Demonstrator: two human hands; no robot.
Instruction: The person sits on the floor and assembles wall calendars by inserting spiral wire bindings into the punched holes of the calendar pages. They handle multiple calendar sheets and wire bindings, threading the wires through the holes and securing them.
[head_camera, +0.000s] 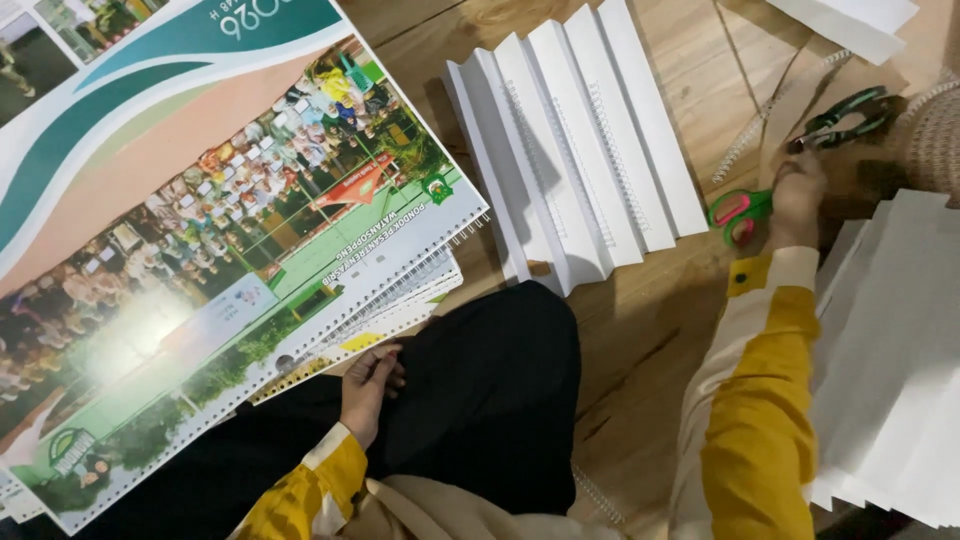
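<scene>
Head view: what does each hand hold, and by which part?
The right hand is at the pink-and-green scissors, by their handle loops; a firm grip cannot be told. The left hand holds the calendar sheets by their punched bottom edge.

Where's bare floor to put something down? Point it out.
Bare wood floor lies between the fanned white sheets, the black-clad knee and the right hand's yellow sleeve. Crowded: calendar stack by the left hand; scissors and paper stack.
</scene>
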